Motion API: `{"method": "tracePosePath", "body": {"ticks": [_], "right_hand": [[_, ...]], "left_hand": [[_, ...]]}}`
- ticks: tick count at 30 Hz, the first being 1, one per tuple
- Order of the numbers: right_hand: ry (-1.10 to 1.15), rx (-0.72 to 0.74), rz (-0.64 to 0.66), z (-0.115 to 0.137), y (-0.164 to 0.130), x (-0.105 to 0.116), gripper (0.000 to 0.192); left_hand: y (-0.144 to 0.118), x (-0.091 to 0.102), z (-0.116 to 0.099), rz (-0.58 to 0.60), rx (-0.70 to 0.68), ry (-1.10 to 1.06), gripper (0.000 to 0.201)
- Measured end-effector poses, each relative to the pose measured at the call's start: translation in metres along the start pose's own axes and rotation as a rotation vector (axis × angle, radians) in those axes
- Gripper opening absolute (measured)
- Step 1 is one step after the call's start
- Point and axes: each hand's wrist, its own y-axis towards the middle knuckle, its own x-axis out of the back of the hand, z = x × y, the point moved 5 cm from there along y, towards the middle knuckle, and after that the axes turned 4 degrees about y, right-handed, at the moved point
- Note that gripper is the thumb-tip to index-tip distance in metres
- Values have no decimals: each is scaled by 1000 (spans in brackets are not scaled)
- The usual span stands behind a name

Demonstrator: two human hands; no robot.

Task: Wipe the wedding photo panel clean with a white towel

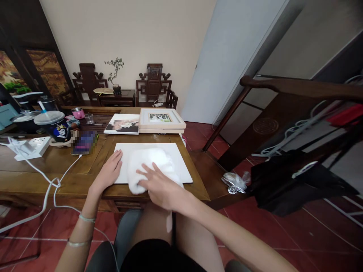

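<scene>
The white cloth [151,164] lies bunched on a white flat board [181,160] that rests on the near right part of the wooden table [56,166], close to the near edge. The right hand [159,185] presses down on the near side of the cloth, fingers spread wide and flat over it, holding nothing in a closed grasp; that spread seems meant to keep the soft cloth under the palm. The left hand [109,172] rests flat at the board's left edge, fingers loosely together and extended, fingertips just touching the board, apparently to steady it against sliding.

Farther back, just beyond the board, a stack of picture frames [161,121] sits with a printed canvas [123,124] beside it on the left. To the left of the board lies a phone [83,143] with a white cable [51,185] trailing off the near edge, then a power strip [31,147] and a lidded cup [55,126]. On the right stands a dark wooden chair [272,124] draped with dark clothing [295,185].
</scene>
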Motion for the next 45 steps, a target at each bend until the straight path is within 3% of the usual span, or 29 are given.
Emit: {"method": "tracePosePath", "body": {"ticks": [3,6,9,15,19,22,28,32,35,41,45], "right_hand": [[48,77,90,22,-21,3,37],[98,89,83,22,-22,8,39],[102,41,9,1,-1,12,46],[36,-122,-76,-56,69,9,49],[-70,-155,-131,-55,89,0,48],[-147,-69,-139,-29,76,-9,45],[-96,96,-70,16,15,-13,38],[47,118,-29,11,-12,-1,37],[146,108,-55,-6,-15,9,40],[75,-46,-144,-46,27,8,47],[-76,-164,-161,-45,65,1,45]], "left_hand": [[0,1,-1,11,-4,5,56],[1,1,0,11,-13,7,57],[1,1,0,16,-24,12,56],[0,0,1,26,-22,2,56],[0,0,3,7,-33,-14,53],[0,0,4,12,-52,-32,51],[-1,1,1,34,-46,-44,52],[-1,0,2,9,-43,-7,53],[0,-2,4,9,-41,15,53],[1,-2,5,-6,-21,-33,55],[1,7,0,-59,52,-151,60]]}}
